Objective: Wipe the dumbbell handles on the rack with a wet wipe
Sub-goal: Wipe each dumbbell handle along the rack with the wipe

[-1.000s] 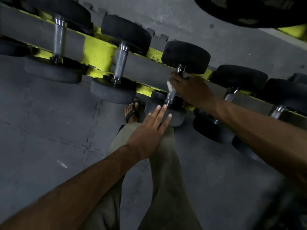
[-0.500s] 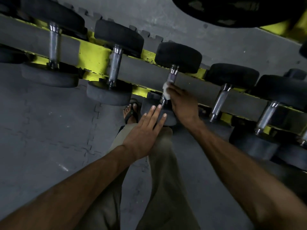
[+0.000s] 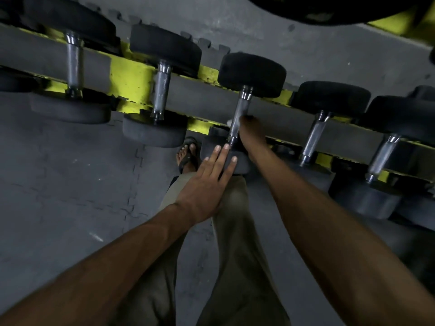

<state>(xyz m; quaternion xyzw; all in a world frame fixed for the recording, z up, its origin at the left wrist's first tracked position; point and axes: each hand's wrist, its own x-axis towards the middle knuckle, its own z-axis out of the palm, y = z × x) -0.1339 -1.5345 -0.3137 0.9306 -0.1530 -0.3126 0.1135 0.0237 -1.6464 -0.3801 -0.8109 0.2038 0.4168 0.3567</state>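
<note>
**Wipe hand low on the third dumbbell's handle**

From my remote seat I look down on a grey floor of interlocking mats (image 3: pixel 70 184), the widest thing in view. Across the top runs the rack (image 3: pixel 131 76), a grey rail with yellow brackets, and it carries a row of black-headed dumbbells lying crosswise, each chrome handle bridging the rail. I count five along it: the far-left one (image 3: pixel 74 60), the second (image 3: pixel 162 88), the third dumbbell (image 3: pixel 253 74), and two more to the right (image 3: pixel 315 135) (image 3: pixel 383 156). A dark plate edge (image 3: pixel 329 8) cuts in at the top.

Below, khaki trousers (image 3: pixel 235 255) and a sandalled foot (image 3: pixel 187 154) stand just in front of the rack.

My left hand (image 3: pixel 207 184) lies flat, fingers straight, pressing on the near head of the third dumbbell. My right hand (image 3: pixel 251 135) is curled around the lower part of that dumbbell's handle (image 3: pixel 241 109), fingers hidden behind it. A small white scrap of the wet wipe (image 3: pixel 228 123) peeks out at the handle's left side, against the hand; most of it is hidden.
</note>
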